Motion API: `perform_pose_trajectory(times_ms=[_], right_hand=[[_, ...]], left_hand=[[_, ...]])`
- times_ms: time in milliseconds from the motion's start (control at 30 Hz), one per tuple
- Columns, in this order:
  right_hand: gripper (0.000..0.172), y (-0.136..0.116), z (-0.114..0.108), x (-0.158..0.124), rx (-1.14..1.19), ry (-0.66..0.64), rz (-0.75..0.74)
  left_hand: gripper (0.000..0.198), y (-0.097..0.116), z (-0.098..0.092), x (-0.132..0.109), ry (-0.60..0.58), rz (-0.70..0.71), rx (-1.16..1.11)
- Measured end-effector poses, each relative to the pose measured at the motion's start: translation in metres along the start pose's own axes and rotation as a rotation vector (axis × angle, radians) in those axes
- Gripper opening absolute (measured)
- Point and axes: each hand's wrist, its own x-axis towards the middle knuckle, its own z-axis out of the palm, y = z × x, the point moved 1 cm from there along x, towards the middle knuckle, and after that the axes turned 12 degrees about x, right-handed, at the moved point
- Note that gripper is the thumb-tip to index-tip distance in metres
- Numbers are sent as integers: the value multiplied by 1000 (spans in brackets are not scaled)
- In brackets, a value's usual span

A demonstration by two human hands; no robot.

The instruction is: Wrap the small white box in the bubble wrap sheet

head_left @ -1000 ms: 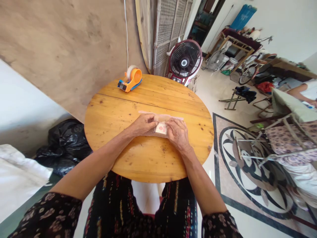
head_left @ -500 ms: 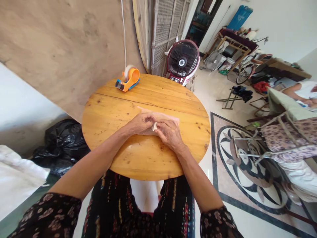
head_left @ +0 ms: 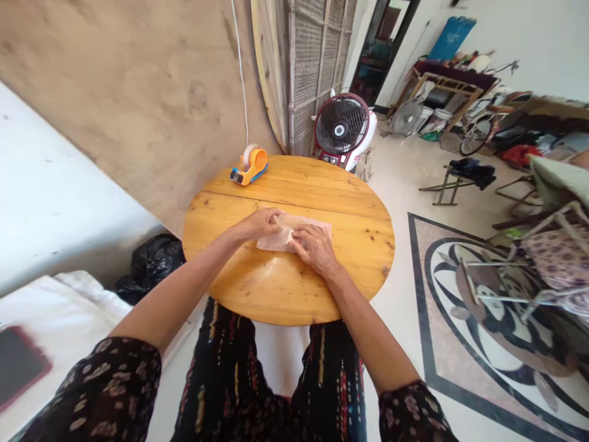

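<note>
A thin, pinkish translucent sheet, which looks like plastic film or wrap, lies on the round wooden table in front of me. My left hand is closed at the sheet's upper left, its fingers curled on the edge. From the right, my right hand reaches over the sheet, thumb and fingers pinched around a small crumpled white piece. Whether that piece is part of the sheet or separate I cannot tell. The right part of the sheet is partly covered by my right hand.
An orange and blue tape dispenser stands at the table's back left edge. Behind the table is a dark red fan. A black plastic bag and white cloth lie to the left; a folding stool stands right.
My left hand has moved left, away from the right hand, exposing more of the sheet. My right hand keeps its pinch on the white piece. The camera view has shifted slightly.
</note>
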Motion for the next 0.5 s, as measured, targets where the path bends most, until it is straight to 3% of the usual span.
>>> perform_pose_trajectory(times_ms=[200,300,500], right_hand=[[22,-1,0,-2,9,-10,2],[23,1,0,-2,16,-5,15],[23,4,2,-1,59,-40,24]], left_hand=[[26,-8,-5,-28,-41,-234,-105],[26,-11,-1,-38,29,-370,-20],[26,4,2,-44,15,-552,-5]])
